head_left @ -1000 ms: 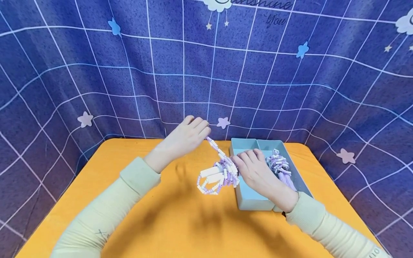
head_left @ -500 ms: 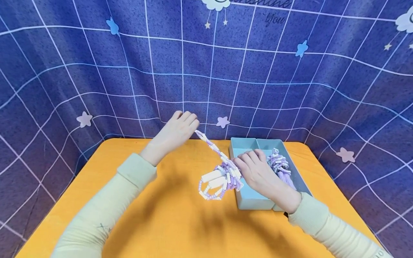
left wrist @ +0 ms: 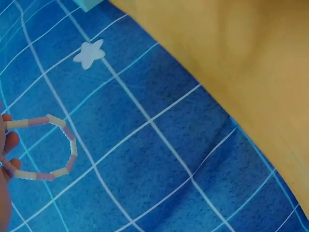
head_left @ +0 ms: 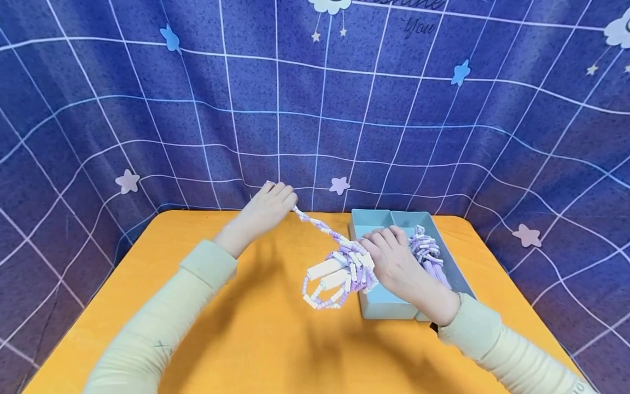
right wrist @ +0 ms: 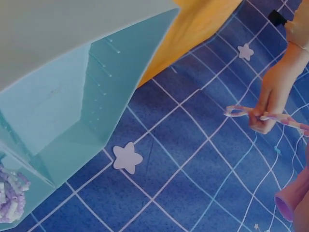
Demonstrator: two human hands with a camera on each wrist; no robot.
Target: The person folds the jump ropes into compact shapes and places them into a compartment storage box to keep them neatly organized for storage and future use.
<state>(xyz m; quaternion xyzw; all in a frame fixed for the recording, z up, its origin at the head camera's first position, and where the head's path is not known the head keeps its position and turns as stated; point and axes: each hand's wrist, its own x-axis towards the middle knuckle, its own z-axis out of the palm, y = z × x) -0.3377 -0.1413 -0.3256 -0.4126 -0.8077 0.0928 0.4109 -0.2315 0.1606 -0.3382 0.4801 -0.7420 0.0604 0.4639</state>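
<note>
My right hand (head_left: 394, 260) grips a coiled beaded jump rope (head_left: 361, 268), purple and white, in the air beside the box. Two pale handles (head_left: 327, 269) stick out to the left, above a hanging loop of beads. From the bundle a twisted strand runs up to my left hand (head_left: 266, 208), whose fingers pinch it. In the left wrist view, a small bead loop (left wrist: 73, 147) pokes out past the fingers. The right wrist view shows the left hand (right wrist: 277, 96) on the strand and one purple handle (right wrist: 289, 200) close by. My right fingertips are mostly hidden.
A blue-grey divided box (head_left: 386, 312) stands at the right of the orange table (head_left: 246, 350). Inside its right compartment lies another bundled bead rope (head_left: 424, 246) with lilac handles. Behind the table hangs a blue grid-patterned curtain (head_left: 305, 131).
My left hand has moved left, rising a little and then dropping, and more of the strand now stretches between the hands. The right hand and bundle have shifted slightly right.
</note>
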